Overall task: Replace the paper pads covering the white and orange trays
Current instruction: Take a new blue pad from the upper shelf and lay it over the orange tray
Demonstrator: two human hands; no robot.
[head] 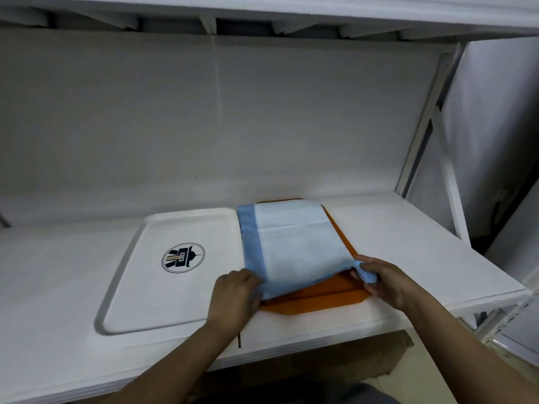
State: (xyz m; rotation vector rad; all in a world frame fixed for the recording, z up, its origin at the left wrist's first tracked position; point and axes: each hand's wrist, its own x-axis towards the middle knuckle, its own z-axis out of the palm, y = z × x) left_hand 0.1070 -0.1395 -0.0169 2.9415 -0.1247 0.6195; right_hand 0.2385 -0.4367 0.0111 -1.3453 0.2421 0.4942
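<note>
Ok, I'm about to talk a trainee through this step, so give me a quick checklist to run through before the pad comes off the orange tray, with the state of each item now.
1. Both hands on the paper pad: ok. The left hand holds its near left corner, the right hand pinches its near right corner.
2. Near edge lifted off the orange tray: ok, orange shows beneath it.
3. Far edge free: cannot tell; it lies flat on the tray.
4. White tray uncovered: ok, its logo shows.
5. Fresh pad within reach: cannot tell, none in view.
</note>
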